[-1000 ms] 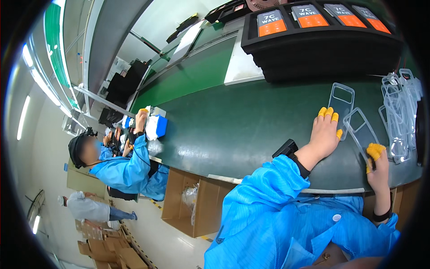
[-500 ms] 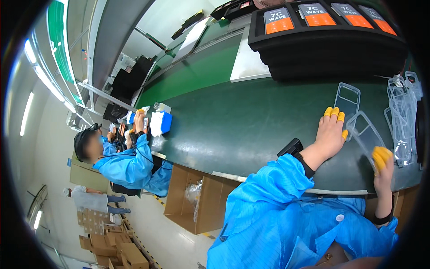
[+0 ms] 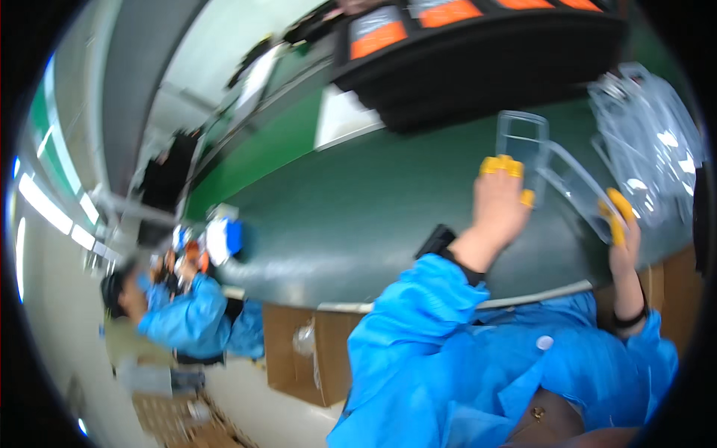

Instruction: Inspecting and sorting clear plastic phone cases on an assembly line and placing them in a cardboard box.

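Note:
My left hand (image 3: 499, 203), with yellow covers on the fingertips, lies over the lower part of a clear phone case (image 3: 526, 134) on the green table. Its fingers are stretched out and the thumb stands apart. My right hand (image 3: 621, 233), also in yellow finger covers, grips the near end of a second clear phone case (image 3: 579, 185), which is tilted. The far end of that case comes close to the first one; whether they touch I cannot tell. Beyond my right hand lies a pile of clear phone cases (image 3: 650, 149), blurred by motion.
At the back, a black tray stack (image 3: 493, 71) holds several orange-and-grey packages. A white board (image 3: 343, 116) lies beside it. Down the table (image 3: 358, 216), a co-worker in blue (image 3: 187, 310) sits near a blue box (image 3: 234, 237). A cardboard carton (image 3: 332, 351) stands below the edge.
My view has swung, so the whole scene sits further left and is blurred. The phone case in my right hand has turned more edge-on. My left hand stays on its case.

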Demonstrator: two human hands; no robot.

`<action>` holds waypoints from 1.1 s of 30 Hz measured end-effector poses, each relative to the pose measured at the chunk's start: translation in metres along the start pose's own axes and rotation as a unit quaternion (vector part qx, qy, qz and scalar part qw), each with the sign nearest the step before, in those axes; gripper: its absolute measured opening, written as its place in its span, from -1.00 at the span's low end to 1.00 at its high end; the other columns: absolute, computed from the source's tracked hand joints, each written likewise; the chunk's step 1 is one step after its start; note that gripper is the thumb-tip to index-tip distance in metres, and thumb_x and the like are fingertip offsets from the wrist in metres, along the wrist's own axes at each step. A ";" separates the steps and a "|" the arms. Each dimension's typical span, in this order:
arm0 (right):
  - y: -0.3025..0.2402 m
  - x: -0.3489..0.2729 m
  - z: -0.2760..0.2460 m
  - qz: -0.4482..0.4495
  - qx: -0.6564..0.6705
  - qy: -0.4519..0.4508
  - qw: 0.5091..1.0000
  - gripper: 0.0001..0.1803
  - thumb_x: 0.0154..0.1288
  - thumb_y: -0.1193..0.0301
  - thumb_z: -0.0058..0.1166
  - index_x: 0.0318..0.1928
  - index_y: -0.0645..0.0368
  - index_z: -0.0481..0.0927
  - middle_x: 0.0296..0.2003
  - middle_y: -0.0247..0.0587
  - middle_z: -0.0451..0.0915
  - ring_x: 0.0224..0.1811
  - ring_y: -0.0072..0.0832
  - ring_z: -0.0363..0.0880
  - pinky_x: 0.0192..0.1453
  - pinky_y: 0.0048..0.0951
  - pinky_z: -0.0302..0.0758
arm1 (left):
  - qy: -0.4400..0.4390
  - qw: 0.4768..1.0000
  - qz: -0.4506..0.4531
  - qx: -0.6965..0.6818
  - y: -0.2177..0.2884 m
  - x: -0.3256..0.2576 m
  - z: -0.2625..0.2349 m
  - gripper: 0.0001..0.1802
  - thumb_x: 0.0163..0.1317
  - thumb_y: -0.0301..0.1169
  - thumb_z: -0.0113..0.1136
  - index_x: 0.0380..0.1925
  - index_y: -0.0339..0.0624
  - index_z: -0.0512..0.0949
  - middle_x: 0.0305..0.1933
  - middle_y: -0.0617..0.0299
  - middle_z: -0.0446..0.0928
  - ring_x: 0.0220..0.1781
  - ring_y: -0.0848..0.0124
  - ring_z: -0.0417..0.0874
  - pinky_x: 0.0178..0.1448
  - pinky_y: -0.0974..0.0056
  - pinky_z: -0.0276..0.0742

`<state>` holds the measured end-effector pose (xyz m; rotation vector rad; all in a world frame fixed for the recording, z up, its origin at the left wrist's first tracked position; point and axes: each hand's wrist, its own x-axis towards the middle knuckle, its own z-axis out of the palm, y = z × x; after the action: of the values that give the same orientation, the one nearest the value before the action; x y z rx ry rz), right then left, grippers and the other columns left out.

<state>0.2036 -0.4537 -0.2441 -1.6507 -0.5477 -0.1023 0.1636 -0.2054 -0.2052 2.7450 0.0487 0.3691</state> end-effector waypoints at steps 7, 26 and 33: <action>-0.016 0.021 0.020 0.093 0.120 0.010 0.988 -0.57 0.22 0.44 -0.14 0.09 0.26 0.20 -0.25 -0.17 0.44 -0.22 -0.53 0.41 -0.10 -0.55 0.34 | 0.036 0.997 0.041 0.057 -0.009 -0.002 -0.006 -0.53 0.03 -0.34 0.05 -0.05 -0.36 0.32 0.03 -0.12 0.28 0.11 -0.01 0.22 0.16 0.09 0.14; -0.030 0.014 0.019 -0.149 -0.144 0.010 0.978 -0.67 0.12 0.66 -0.22 -0.06 0.23 0.35 -0.31 -0.14 0.44 -0.36 -0.39 0.42 -0.23 -0.49 0.37 | 0.004 0.998 0.027 0.049 -0.006 -0.003 -0.006 -0.54 0.07 -0.37 0.02 -0.03 -0.36 0.31 0.08 -0.09 0.23 0.13 0.02 0.19 0.20 0.11 0.11; -0.038 0.011 0.021 -0.172 -0.177 -0.001 0.969 -0.61 -0.01 0.67 -0.07 -0.09 0.18 0.41 -0.38 -0.12 0.47 -0.40 -0.26 0.45 -0.33 -0.40 0.41 | 0.020 0.998 0.043 0.050 -0.010 -0.002 -0.007 -0.51 0.02 -0.31 0.06 -0.07 -0.39 0.34 0.03 -0.11 0.28 0.14 0.00 0.19 0.19 0.08 0.09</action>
<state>0.1933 -0.4284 -0.2090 -1.8848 -0.8522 -0.4774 0.1598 -0.1941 -0.2034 2.8450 -0.0424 0.4558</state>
